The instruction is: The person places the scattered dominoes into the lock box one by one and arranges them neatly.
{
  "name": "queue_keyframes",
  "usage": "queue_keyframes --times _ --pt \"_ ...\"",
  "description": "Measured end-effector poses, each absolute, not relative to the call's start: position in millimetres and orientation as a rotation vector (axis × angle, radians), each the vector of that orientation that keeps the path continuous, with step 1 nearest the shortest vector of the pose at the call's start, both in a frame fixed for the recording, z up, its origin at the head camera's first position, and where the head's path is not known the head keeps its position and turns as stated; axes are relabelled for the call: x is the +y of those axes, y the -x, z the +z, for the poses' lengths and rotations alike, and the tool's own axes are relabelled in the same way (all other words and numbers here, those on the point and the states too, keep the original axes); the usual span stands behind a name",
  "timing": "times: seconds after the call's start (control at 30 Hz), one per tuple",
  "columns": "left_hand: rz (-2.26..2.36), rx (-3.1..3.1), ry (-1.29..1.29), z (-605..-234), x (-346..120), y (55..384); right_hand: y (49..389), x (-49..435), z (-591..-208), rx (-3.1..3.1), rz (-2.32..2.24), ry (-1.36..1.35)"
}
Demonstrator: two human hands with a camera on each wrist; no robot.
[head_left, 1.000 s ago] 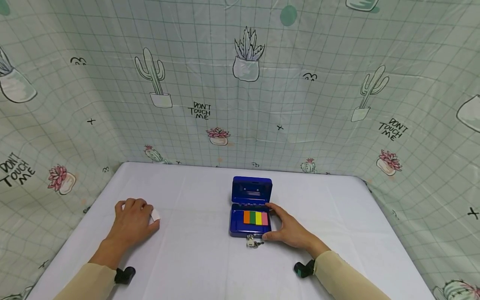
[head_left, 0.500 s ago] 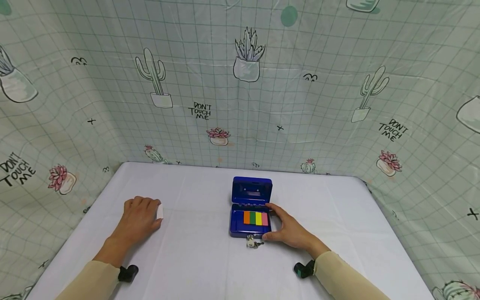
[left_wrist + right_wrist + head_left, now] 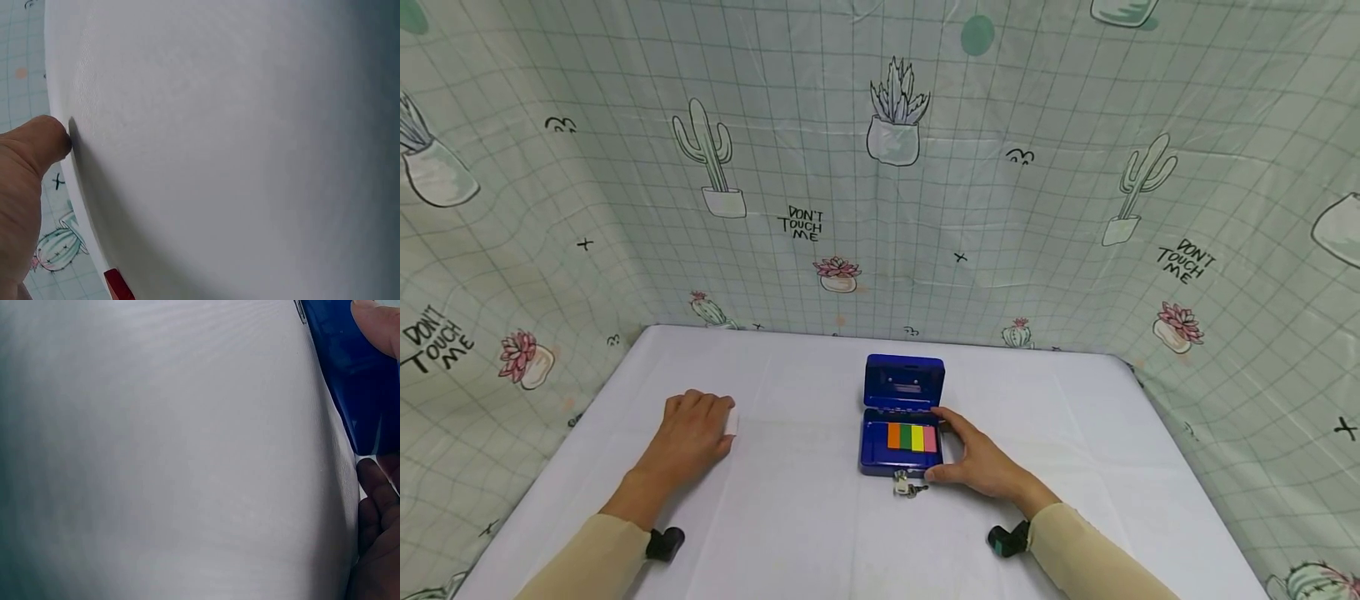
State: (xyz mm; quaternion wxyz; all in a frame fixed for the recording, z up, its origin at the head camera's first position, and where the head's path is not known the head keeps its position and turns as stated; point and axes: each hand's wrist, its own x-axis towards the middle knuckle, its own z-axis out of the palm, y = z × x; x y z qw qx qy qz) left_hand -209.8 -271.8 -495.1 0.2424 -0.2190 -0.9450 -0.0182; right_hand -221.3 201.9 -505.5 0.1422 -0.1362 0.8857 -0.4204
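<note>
On the table's left side my left hand holds a small white piece between thumb and fingers, mostly covered by the hand. A red edge shows low in the left wrist view; I cannot tell whether it belongs to the same piece. My right hand grips the right side of a blue cash box, thumb at the front corner and fingers at the back. Its lid stands raised. Inside lie orange, green, yellow and pink strips side by side.
Keys sit at the front of the box, on its lock. A white cloth covers the table. Behind and at both sides hangs a checked curtain printed with cacti.
My left hand has slid right across the table toward the cash box, carrying the white piece. The right hand and the box have stayed in place.
</note>
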Motion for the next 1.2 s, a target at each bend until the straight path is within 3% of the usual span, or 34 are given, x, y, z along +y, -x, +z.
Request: queue_keyframes --times 0.57,1.2 --pt "0.028 -2.453 0.818 -486 -251 225 222 203 -506 2.57 -1.195 0.408" --pt "0.087 -2.457 0.927 -480 -192 234 223 203 -506 2.562 -1.197 0.393"
